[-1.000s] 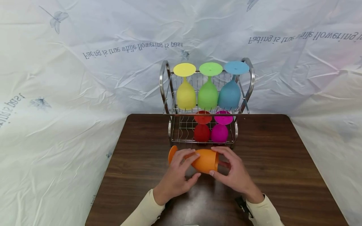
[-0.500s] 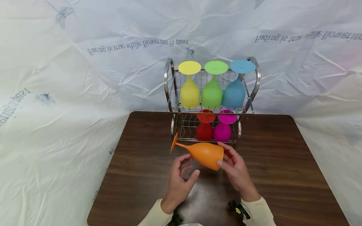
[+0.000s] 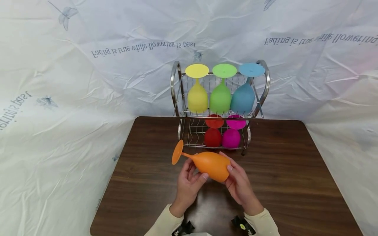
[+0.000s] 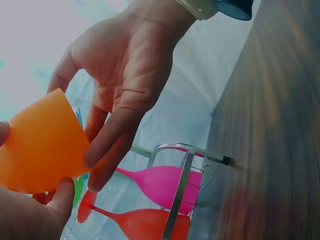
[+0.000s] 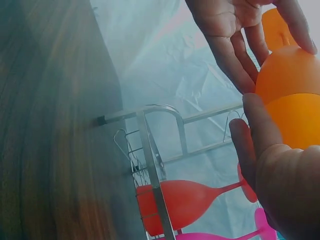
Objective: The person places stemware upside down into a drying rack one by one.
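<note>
Both my hands hold an orange wine glass, tilted on its side above the table, with its foot toward the left. My left hand grips the bowl near the stem, its thumb on the near side. At the rim end, my right hand has its thumb on the outside of the bowl; its other fingers are partly hidden behind the glass. In the left wrist view, the right hand reaches along the rim. The right wrist view shows the left hand's fingers close to the bowl.
A two-tier metal rack stands at the table's back. Upside down on top are yellow, green and blue wine glasses; red and magenta ones are below. Patterned white sheeting surrounds the dark wooden table.
My left hand came off the orange glass's stem half a second ago and now holds the bowl. The glass has turned, and its foot has shifted slightly left. My right hand keeps the rim end.
</note>
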A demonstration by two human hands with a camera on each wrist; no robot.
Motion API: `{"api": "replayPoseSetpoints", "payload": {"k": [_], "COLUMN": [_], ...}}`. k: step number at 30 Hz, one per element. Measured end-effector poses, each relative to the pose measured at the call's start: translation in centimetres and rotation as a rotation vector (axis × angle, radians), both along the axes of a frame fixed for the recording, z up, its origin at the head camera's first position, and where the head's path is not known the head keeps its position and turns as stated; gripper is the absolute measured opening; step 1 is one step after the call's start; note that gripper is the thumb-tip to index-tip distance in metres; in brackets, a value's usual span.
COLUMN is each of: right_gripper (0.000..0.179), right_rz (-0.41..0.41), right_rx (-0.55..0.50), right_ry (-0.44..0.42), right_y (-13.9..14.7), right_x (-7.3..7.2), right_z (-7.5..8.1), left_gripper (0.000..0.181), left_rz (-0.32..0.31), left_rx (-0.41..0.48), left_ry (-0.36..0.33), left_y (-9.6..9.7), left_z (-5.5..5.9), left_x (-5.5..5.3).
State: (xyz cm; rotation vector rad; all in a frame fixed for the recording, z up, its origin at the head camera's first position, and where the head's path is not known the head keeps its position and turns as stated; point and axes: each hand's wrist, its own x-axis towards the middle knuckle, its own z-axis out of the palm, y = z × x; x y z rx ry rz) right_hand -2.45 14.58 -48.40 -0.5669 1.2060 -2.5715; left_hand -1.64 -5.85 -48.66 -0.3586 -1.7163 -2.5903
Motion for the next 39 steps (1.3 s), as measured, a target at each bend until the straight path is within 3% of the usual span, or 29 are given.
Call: {"api": "replayPoseSetpoints", "payload": {"k": [7,11,17,23,28,35,39], "right_gripper": [0.052,0.051,0.048,0.047,0.046,0.04,0.038], "right_rz": [-0.011,-0.075,-0.211,-0.307,-0.452,-0.661,-0.783], "right_rx": [0.018,0.105,0.252,0.325,0.447,0.596,0.706], "right_ry": [0.018,0.017,-0.015,-0.046,-0.104,-0.21,-0.231], "right_y": [0.1,0.4,1.4,2.7,3.7,5.4,6.8], "right_x": [-0.5,-0.7,-1.1,-1.6,-2.1,-3.7,-4.9], "right_z": [-0.1,-0.1,-0.2,-0.4,-0.4,-0.3,-0.8], "left_gripper": [0.07,0.067,0.061,0.065,0.067,0.07,0.069], "left_rz": [0.01,0.022,0.098,0.228,0.302,0.359,0.371], "left_rx": [0.037,0.044,0.031,-0.067,-0.177,-0.288,-0.328], "left_ry": [0.022,0.094,0.186,0.158,0.119,0.094,0.101], "left_y": [0.0,-0.2,-0.8,-1.7,-2.4,-2.7,-2.7], "left_z": [0.0,-0.2,-1.0,-1.8,-2.9,-4.6,-5.0], "left_x": [-0.4,-1.2,-3.6,-6.7,-9.0,-11.7,-12.6]}}
